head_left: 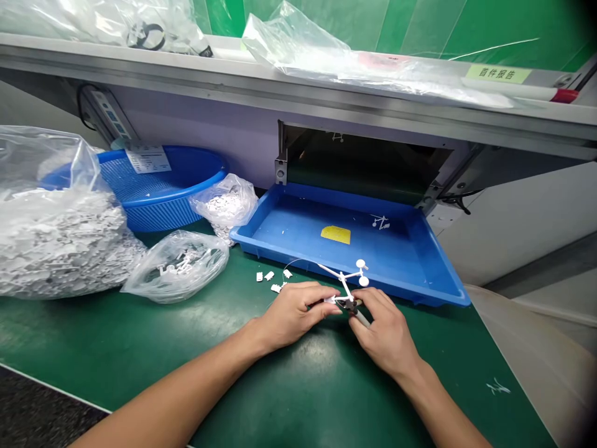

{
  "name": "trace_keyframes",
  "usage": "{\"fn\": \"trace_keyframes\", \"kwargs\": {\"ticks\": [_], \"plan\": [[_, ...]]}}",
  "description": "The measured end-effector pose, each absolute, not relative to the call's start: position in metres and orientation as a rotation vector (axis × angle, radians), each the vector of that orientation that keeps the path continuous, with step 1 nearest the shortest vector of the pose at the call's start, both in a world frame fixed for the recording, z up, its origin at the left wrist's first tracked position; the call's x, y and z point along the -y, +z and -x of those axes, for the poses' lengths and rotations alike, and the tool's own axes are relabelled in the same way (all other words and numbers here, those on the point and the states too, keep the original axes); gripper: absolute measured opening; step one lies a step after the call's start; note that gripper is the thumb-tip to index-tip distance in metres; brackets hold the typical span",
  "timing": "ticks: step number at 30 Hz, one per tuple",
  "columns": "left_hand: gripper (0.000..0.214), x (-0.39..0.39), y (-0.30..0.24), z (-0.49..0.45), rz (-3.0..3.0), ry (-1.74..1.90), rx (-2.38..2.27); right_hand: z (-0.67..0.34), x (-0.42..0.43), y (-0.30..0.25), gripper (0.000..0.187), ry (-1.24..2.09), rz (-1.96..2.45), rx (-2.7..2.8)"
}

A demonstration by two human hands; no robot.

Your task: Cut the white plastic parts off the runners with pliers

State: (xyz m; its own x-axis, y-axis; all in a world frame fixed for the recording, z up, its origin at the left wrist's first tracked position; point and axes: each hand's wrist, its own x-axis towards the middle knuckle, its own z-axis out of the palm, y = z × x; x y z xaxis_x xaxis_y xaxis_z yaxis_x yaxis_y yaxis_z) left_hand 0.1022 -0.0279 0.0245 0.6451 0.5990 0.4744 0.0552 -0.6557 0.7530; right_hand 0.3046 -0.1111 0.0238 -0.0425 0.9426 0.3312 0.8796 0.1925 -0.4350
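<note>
My left hand (298,311) pinches a small white plastic part at one end of a branched white sprue (342,277) with round discs. In my right hand (385,330) is a pair of nippers (361,317), its jaws up against the sprue beside my left fingertips. Whether the jaws have closed on the plastic I cannot tell. Several small white plastic parts (269,275) lie on the green table (298,379), just beyond my left hand. A thin pale strand curves over them.
A blue tray (298,211) holds a yellow label (336,234) and another white sprue (381,222), below a dark opening (359,162). Leftward stand a large bag of white pieces (60,242), two smaller bags (180,267) and a blue basket (158,211). A metal shelf (233,87) crosses above.
</note>
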Motion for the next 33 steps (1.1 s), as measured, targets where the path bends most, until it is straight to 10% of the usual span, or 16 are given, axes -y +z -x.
{"fn": "trace_keyframes", "kwargs": {"ticks": [14,22,33], "plan": [[0.023,0.025,0.009,-0.105,-2.225,0.911,-0.544,-0.309,0.107,0.018,0.012,0.012,1.84,2.099],[0.019,0.014,0.052,-0.081,-2.264,0.41,-0.376,-0.336,0.11,0.05,0.017,0.697,1.739,2.152],[0.035,0.0,0.029,-0.057,-2.386,0.543,-0.899,-0.326,0.106,0.043,0.035,0.438,1.786,1.76]]}}
